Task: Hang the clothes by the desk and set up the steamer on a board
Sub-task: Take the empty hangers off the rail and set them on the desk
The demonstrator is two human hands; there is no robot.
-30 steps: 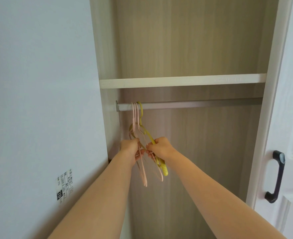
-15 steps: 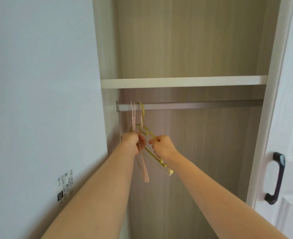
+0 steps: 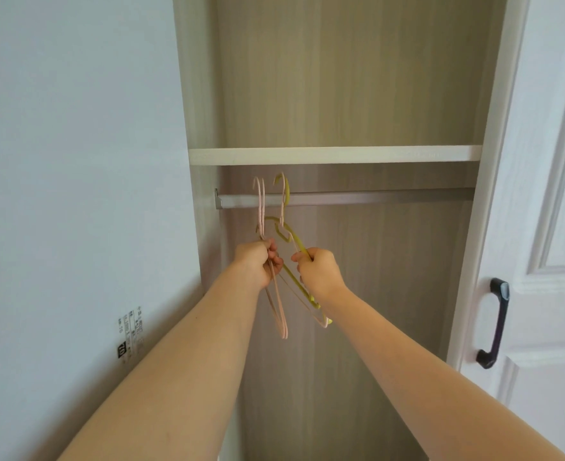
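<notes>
Both arms stretched up into an open wardrobe; left hand (image 3: 257,261) clenched round the pink hangers (image 3: 276,294) just below their necks, fingers (image 3: 272,257) curled over the thin bars; right hand (image 3: 319,269) clenched round the sloping shoulder of the yellow hanger (image 3: 289,239), with at least one more pink hanger seemingly bunched beside it, though hard to tell which hand has it. Hooks raised at the left end of the rail (image 3: 374,198): pink hooks up level with the rail and a little above it, yellow hook higher, its tip up near the underside of the shelf (image 3: 334,155); cannot tell whether any hook touches the rail. Lower ends of the hangers dangling between the two forearms, pink to the left, yellow and pink splayed to the right. Rail running left to right across the wardrobe just under the shelf, fixed at a bracket (image 3: 218,201) on the left wall. Wood-grain back panel (image 3: 357,78) far behind. White door (image 3: 547,161) open at the right with a dark handle (image 3: 495,322); pale wall on the left bearing a small label (image 3: 129,331), print too small to read.
</notes>
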